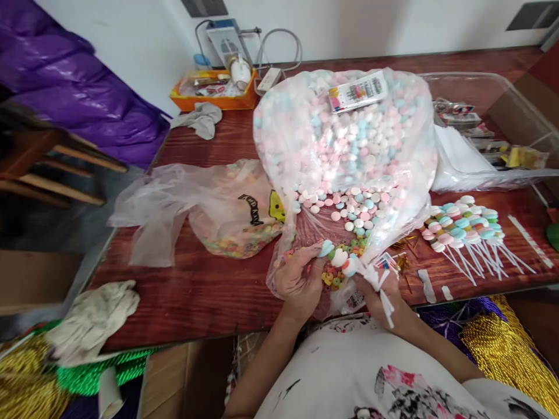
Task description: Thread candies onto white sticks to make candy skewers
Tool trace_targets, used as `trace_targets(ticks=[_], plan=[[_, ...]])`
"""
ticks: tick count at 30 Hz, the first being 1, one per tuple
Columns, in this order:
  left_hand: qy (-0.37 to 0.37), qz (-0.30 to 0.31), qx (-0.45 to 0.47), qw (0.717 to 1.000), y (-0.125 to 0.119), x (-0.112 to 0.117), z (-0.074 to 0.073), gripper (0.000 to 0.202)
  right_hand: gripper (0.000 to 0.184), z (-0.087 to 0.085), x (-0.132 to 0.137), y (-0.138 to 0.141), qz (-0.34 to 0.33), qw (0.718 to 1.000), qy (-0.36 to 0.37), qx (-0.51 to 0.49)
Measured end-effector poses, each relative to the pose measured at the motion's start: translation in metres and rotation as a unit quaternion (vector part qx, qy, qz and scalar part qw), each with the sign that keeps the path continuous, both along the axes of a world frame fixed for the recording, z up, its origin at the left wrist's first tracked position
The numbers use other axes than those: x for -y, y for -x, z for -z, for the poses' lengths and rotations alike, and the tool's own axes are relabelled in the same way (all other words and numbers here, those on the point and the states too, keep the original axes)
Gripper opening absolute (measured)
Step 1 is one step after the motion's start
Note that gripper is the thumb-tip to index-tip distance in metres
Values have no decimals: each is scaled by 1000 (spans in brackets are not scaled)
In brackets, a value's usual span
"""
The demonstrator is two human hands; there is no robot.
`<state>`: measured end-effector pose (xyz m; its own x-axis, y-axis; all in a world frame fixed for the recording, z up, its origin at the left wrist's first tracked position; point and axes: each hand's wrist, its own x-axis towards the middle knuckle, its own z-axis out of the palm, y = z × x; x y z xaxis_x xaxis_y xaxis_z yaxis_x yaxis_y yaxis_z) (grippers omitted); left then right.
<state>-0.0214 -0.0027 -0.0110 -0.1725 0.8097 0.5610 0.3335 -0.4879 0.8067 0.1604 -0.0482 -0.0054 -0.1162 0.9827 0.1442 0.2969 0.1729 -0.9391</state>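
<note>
At the table's front edge, my left hand (301,282) pinches a pale blue disc-shaped piece at one end of a short row of pastel pieces (338,258). My right hand (382,294) is closed around a bunch of thin white sticks (381,285) at the row's other end. Directly beyond both hands lies a large clear plastic bag (305,139), its mouth open toward me, full of pink, white and blue pieces (362,209). Small yellow, green and orange rings (334,279) lie in the near part, between my hands.
Finished-looking sticks of pastel pieces (463,224) lie at the right. A second bag (236,227) of coloured rings rests at the left. Behind are an orange tray (213,102) and a clear bin (471,84). Cloths (94,314) and metallic cords (502,349) sit around the table.
</note>
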Motion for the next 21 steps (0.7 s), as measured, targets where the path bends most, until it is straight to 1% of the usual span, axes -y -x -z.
trace_targets(ticks=[2,5,7,10,12,13,14,16,17,18,19,21], plan=[[35,13,69,997,-4,2,-1,26,30,-2,-3,3,-21,1000,-10,-3],[51,67,162,983,-10,4,-3,40,30,-6,-9,4,3,1000,-11,-5],[40,80,166,982,-13,4,-4,44,31,-6,-10,5,19,1000,-10,-10],[38,70,121,989,-22,4,-5,42,32,-1,-7,9,-3,1000,-5,-25],[48,90,108,989,-28,2,-6,40,32,3,-4,10,-22,999,-5,-33],[54,109,114,986,-32,2,-6,41,32,5,-2,9,-18,999,-6,-36],[62,132,126,981,-34,0,-6,42,33,6,-1,6,6,999,-5,-36],[83,179,155,968,-36,-3,-7,46,33,5,1,-11,94,995,-4,-33],[93,197,166,962,-35,-5,-8,48,33,4,2,-24,156,987,-6,-26],[103,206,170,958,-31,-7,-8,51,32,4,3,-41,193,981,-13,-14],[113,207,166,957,-27,-9,-9,53,30,4,5,-60,220,975,-12,5],[124,181,154,963,-15,-12,-7,53,30,11,9,-100,272,960,-20,65]])
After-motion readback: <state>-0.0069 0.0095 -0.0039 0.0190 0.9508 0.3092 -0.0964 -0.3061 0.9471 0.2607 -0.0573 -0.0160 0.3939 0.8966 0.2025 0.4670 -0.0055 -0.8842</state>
